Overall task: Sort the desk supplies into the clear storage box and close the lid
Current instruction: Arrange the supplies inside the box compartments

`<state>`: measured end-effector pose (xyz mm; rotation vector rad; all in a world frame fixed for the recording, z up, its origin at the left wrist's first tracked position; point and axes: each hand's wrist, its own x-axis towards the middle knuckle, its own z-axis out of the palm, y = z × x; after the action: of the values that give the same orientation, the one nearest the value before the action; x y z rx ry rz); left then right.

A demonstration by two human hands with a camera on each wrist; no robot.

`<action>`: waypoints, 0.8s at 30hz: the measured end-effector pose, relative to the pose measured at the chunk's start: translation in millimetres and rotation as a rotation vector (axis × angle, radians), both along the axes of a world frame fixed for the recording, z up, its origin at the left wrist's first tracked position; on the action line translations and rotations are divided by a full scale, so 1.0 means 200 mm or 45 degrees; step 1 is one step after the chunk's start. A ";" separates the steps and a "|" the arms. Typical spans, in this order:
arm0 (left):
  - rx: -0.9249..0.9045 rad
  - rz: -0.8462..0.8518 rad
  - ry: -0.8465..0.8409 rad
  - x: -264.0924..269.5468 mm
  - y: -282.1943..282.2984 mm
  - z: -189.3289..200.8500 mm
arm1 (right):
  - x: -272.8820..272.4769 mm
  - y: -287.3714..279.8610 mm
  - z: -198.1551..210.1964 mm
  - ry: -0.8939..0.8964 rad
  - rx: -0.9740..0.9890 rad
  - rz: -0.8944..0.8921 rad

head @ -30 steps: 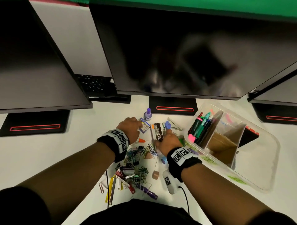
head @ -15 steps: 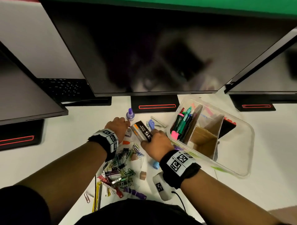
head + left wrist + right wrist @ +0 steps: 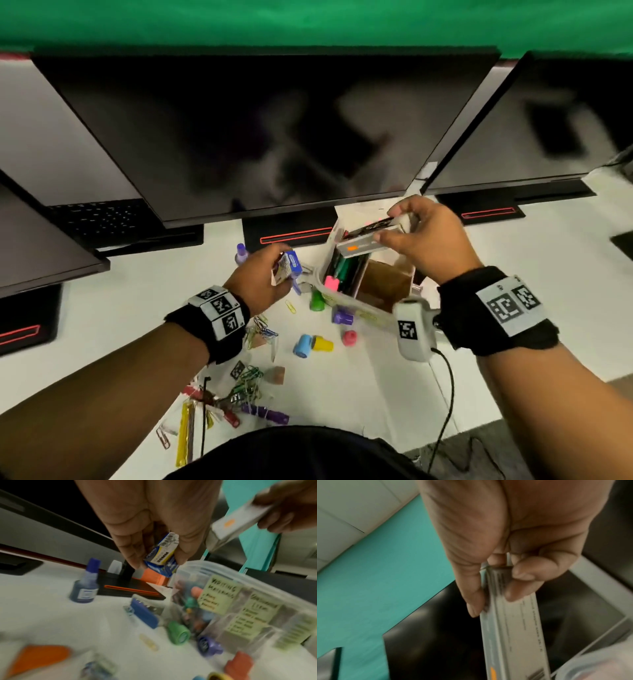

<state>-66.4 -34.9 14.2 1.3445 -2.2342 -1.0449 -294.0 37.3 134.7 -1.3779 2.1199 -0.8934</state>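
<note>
My left hand (image 3: 278, 264) pinches a small blue and yellow staple box (image 3: 290, 266) just above the desk, left of the clear storage box (image 3: 352, 305). The left wrist view shows that little box (image 3: 163, 557) between thumb and fingers. My right hand (image 3: 390, 222) grips a long white and black carton (image 3: 359, 241) by one end, held over the storage box's far side. Thumb and curled fingers clamp the carton (image 3: 513, 628) in the right wrist view. The box stands open, with markers (image 3: 342, 270) in its left compartment and a cardboard divider (image 3: 387, 284) beside them.
Monitors on black stands line the back of the desk. A purple ink bottle (image 3: 240, 253) stands behind my left hand. Small coloured stamps (image 3: 317, 301) lie along the box's near wall. Paper clips and binder clips (image 3: 246, 387) are piled at the near edge.
Both hands have risen from the pile. The right hand carried the long carton up and right over the storage box. The left hand lifted the small staple box.
</note>
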 end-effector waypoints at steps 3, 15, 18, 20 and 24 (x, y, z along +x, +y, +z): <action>0.014 0.060 0.186 -0.12 0.05 0.09 | -0.20 0.05 0.05 0.215 0.083 0.007; 0.128 -0.165 0.122 -0.50 0.19 0.15 | -0.55 0.04 -0.19 0.870 0.954 0.241; 0.193 -0.192 0.066 -0.52 0.20 0.11 | -0.56 -0.01 -0.25 0.849 1.066 0.207; 0.224 -0.184 0.082 -0.52 0.20 0.09 | -0.57 -0.05 -0.28 0.841 1.128 0.199; 0.223 -0.144 0.106 -0.52 0.20 0.10 | -0.60 -0.10 -0.37 0.917 1.049 0.154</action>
<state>-170.6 4.6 33.5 1.2282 -2.2223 -1.3388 -414.1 17.3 61.0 -1.4181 2.3971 0.6022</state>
